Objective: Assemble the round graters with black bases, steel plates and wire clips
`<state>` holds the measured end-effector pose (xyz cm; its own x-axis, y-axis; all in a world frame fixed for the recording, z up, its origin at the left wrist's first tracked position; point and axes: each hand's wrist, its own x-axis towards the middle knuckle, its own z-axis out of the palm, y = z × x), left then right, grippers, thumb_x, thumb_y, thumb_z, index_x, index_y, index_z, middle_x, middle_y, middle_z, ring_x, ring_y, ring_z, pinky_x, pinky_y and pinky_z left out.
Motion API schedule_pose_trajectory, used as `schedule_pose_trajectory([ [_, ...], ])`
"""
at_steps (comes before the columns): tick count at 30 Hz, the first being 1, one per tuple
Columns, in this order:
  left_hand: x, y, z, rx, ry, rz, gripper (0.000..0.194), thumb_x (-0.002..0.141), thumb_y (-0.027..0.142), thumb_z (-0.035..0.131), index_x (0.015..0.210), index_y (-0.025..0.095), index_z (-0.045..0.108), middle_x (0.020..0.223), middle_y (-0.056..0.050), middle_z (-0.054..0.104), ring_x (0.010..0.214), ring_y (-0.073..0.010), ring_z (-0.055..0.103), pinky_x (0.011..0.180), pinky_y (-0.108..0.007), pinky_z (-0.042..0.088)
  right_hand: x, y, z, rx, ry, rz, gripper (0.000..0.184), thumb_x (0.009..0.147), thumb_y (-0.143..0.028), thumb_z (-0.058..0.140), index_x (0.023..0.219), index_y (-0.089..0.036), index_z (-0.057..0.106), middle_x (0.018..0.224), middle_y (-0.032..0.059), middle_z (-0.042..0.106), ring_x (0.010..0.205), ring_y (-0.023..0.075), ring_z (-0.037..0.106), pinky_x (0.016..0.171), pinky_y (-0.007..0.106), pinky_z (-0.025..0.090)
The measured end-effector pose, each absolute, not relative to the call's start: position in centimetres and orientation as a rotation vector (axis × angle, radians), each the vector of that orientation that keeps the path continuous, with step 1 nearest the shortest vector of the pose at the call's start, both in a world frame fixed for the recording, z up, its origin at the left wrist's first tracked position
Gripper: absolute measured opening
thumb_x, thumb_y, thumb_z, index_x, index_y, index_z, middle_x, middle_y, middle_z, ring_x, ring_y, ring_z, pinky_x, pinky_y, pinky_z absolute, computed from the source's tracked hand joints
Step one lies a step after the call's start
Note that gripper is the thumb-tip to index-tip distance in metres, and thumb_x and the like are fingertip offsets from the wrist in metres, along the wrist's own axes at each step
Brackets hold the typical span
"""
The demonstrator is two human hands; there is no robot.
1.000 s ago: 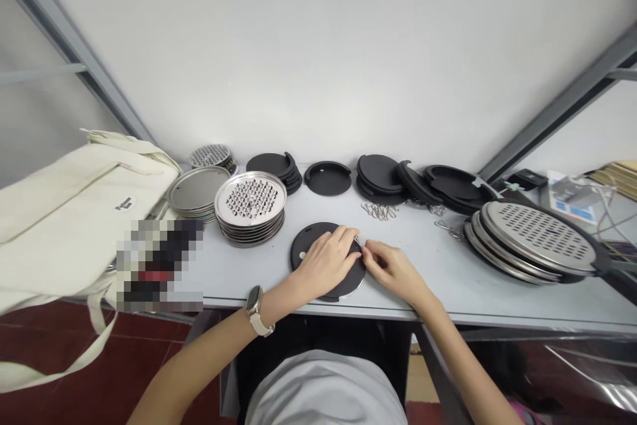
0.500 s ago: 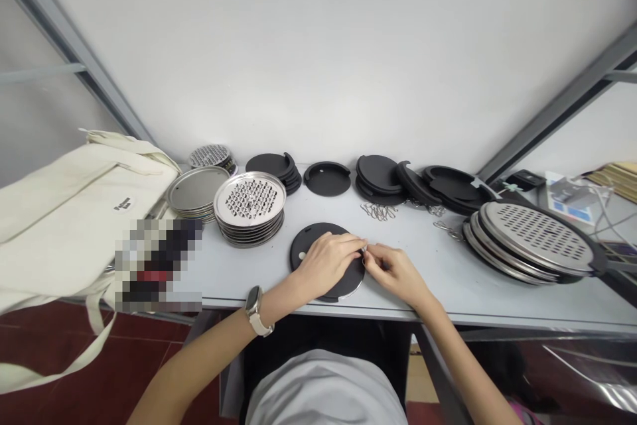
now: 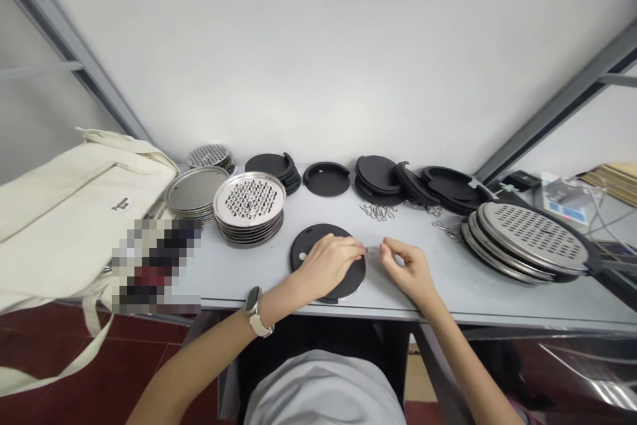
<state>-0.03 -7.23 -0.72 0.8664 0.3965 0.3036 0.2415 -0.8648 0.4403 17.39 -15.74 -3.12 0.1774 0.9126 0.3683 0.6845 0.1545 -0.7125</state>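
The counter [image 3: 442, 266] is open between the right hand [image 3: 411, 274] and the perforated plates [image 3: 540, 233]. Stacked graters [image 3: 250, 203] block passage leftward.

left hand [image 3: 326, 264] on black disc [image 3: 311, 240]; right hand [image 3: 409, 271] beside it; small metal piece [image 3: 372, 250] between hands

Left of the stack of silver grater discs [image 3: 250, 203], a cream cloth bag [image 3: 74, 213] with a small round label [image 3: 122, 204], and, just beside the stack on that side, a pile of plain grey plates [image 3: 196, 189]. Behind the stack, a pale wall [image 3: 318, 47], plus, back and to its left, a smaller pile of toothed discs [image 3: 209, 155]. Well to the stack's right, larger slotted discs [image 3: 535, 233], and farther that way, a white-and-blue item [image 3: 570, 209] and flat tan sheets [image 3: 612, 180].
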Motion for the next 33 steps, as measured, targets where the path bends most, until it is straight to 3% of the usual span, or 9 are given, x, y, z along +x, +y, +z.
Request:
schedule_pose_trajectory([
  [4,-0.1,-7.4,-0.8,2.652,0.599,0.548,0.023,0.094,0.025,0.045,0.114,0.02,0.053,0.108,-0.005,0.058,0.094,-0.0173,0.058,0.087,-0.032,0.044,17.3,-15.6,-3.0,-1.62,-1.569,0.33,0.03,0.092,-0.026,0.04,0.064,-0.02,0.031,0.059,-0.0052,0.03,0.054,0.0102,0.033,0.055,0.023,0.029],
  [9,-0.2,-7.5,-0.8,2.608,0.717,0.572,0.037,0.091,0.026,0.05,0.126,0.021,0.04,0.114,-0.006,0.051,0.096,-0.0188,0.058,0.083,-0.031,0.048,16.7,-15.1,-3.0,-1.656,-1.795,0.504,0.031,0.091,-0.027,0.041,0.062,-0.02,0.03,0.056,-0.0057,0.032,0.053,0.0103,0.033,0.052,0.023,0.028],
  [16,-0.1,-7.4,-0.6,2.632,0.622,0.565,0.025,0.093,0.023,0.045,0.116,0.023,0.054,0.11,-0.003,0.057,0.092,-0.0164,0.059,0.084,-0.03,0.045,16.8,-15.2,-3.1,-1.647,-1.829,0.485,0.032,0.085,-0.022,0.043,0.056,-0.02,0.03,0.052,-0.005,0.034,0.052,0.0103,0.036,0.051,0.022,0.03],
  [28,-0.1,-7.2,-0.5,2.655,0.534,0.556,0.023,0.093,0.018,0.045,0.113,0.02,0.057,0.108,-0.002,0.062,0.095,-0.0146,0.059,0.084,-0.029,0.041,16.4,-15.2,-2.7,-1.594,-1.77,0.529,0.021,0.085,-0.02,0.041,0.065,-0.019,0.037,0.056,-0.0056,0.037,0.051,0.0094,0.035,0.05,0.022,0.029],
  [33,0.0,-7.2,-0.8,2.645,0.527,0.596,0.024,0.094,0.019,0.044,0.115,0.02,0.056,0.112,-0.002,0.061,0.096,-0.0155,0.059,0.085,-0.029,0.043,16.5,-15.2,-2.7,-1.611,-1.772,0.535,0.024,0.089,-0.024,0.04,0.065,-0.019,0.04,0.055,-0.0057,0.037,0.05,0.0094,0.034,0.049,0.022,0.027],
])
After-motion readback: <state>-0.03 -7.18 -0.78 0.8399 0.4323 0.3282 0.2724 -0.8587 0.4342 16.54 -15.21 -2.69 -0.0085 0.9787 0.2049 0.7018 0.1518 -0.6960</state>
